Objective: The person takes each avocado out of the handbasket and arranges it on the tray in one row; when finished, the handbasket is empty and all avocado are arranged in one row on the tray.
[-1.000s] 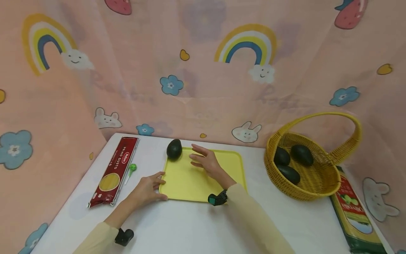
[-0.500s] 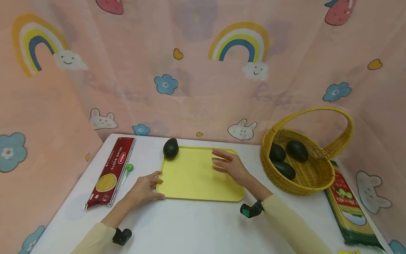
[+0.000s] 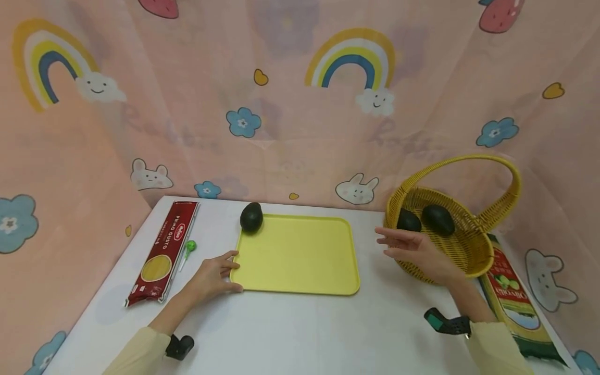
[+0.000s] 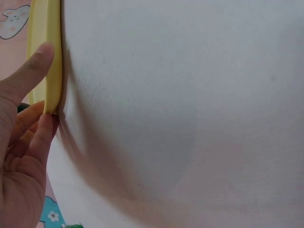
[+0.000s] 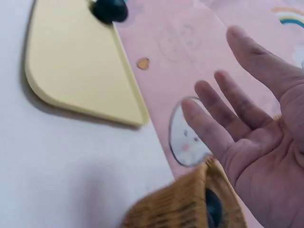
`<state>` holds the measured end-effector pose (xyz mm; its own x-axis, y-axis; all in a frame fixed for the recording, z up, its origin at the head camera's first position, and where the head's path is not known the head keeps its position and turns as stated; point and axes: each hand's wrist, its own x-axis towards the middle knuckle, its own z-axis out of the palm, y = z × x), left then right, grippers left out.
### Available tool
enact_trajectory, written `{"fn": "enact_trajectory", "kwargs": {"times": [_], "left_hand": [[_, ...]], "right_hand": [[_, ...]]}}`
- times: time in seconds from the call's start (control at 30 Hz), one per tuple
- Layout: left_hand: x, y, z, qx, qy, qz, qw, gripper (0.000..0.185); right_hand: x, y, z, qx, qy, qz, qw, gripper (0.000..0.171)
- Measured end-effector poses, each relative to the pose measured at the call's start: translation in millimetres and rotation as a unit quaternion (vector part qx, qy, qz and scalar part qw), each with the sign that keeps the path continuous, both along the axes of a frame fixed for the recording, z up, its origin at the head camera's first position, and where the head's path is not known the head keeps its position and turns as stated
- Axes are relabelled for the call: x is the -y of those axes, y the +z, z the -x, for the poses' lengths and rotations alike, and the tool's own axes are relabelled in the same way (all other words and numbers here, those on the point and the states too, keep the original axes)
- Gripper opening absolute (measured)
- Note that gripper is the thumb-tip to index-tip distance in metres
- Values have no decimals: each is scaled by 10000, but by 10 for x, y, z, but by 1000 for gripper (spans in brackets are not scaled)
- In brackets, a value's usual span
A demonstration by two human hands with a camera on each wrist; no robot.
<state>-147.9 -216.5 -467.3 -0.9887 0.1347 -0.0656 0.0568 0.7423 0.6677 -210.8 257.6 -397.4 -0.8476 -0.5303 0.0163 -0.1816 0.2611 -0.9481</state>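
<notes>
My left hand point(image 3: 211, 276) holds the lower left corner of the yellow tray point(image 3: 300, 255). In the left wrist view its thumb lies against the tray's rim point(image 4: 54, 71), with the other fingers round the corner. A dark avocado point(image 3: 251, 217) rests at the tray's upper left corner. My right hand point(image 3: 422, 252) hangs with spread fingers and nothing in them, overlapping the front left of the yellow wicker basket point(image 3: 469, 255) in the head view. Inside the basket, an avocado point(image 3: 438, 220) and another avocado point(image 3: 409, 221) show; my hand hides the area below them.
Left of the tray lies a red spaghetti packet point(image 3: 164, 250) with a green lollipop point(image 3: 190, 246) beside it. A green and red packet point(image 3: 513, 297) lies right of the basket, whose tall handle point(image 3: 508, 192) arches upward. Behind the white table point(image 3: 281, 333) hangs a pink printed cloth point(image 3: 290, 156).
My right hand has moved right, from over the tray to the basket's front, still holding nothing. My left hand stays at the tray's corner. The head view has shifted slightly.
</notes>
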Motion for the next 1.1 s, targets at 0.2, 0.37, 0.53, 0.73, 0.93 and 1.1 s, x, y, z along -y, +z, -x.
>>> {"fn": "enact_trajectory", "kwargs": {"times": [0.2, 0.37, 0.53, 0.73, 0.93, 1.1], "left_hand": [[14, 23, -10, 53, 47, 38, 10000, 60], [20, 16, -18, 103, 83, 27, 9999, 62], [4, -16, -25, 167, 118, 8, 9998, 63], [-31, -38, -8, 174, 103, -6, 9998, 62], [-28, -22, 0, 128, 80, 67, 9999, 62], [-18, 5, 11, 121, 93, 25, 9999, 66]], "right_hand": [[-652, 46, 179, -95, 191, -239, 9995, 46], [-1020, -36, 326, 416, 80, -505, 9978, 50], [-1166, -146, 424, 1022, -138, -1224, 9871, 58], [-1247, -216, 524, 1581, 62, -1429, 9770, 57], [-1256, -211, 591, 2149, 318, -1150, 9693, 54], [-1183, -231, 639, 2241, 343, -951, 9693, 57]]}}
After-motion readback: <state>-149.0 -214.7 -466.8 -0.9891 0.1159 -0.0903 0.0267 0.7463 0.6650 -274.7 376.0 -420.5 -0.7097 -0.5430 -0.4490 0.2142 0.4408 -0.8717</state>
